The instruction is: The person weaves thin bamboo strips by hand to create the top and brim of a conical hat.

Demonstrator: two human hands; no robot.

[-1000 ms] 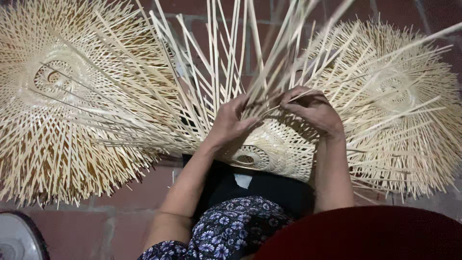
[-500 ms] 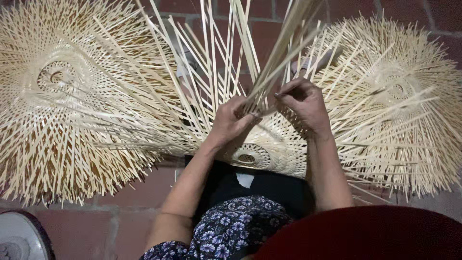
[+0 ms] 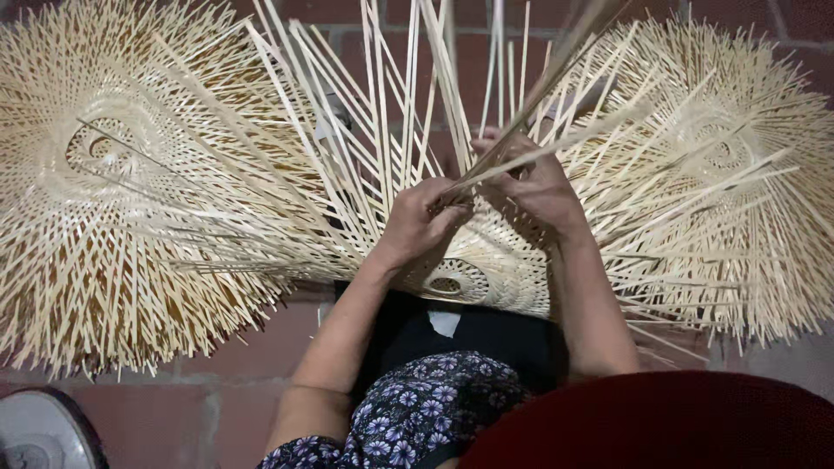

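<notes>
Head view, from nearest to farthest: a dark red rounded surface (image 3: pixel 660 426) filled the lower right corner, and beside it lay a floral-print garment (image 3: pixel 417 412) over dark clothing (image 3: pixel 460 334) on the person's lap. At the lower left corner, part of a white round object (image 3: pixel 35 434) sat on the brick floor (image 3: pixel 252 347).

Above the lap, two bare forearms reached forward to a half-woven bamboo basket (image 3: pixel 486 269), which rested against the person's front with its small oval woven centre facing the camera. The left hand (image 3: pixel 421 221) was closed, its grip wrapped around a bundle of loose bamboo strips (image 3: pixel 521 148) where they left the woven part. The right hand (image 3: pixel 539 187) sat just beside it, touching the same bundle, fingers curled and pinching strips; exactly which strips each finger held could not be told. The two hands were close together, nearly touching, over the upper rim of the weave.

From the hands, long pale strips fanned upward and outward, some blurred near the top edge.

Farther off, on the floor, a large unfinished woven piece (image 3: pixel 122 182) spread to the left with splayed strip ends, and another similar piece (image 3: pixel 721 165) lay to the right, both flanking the basket in hand.
</notes>
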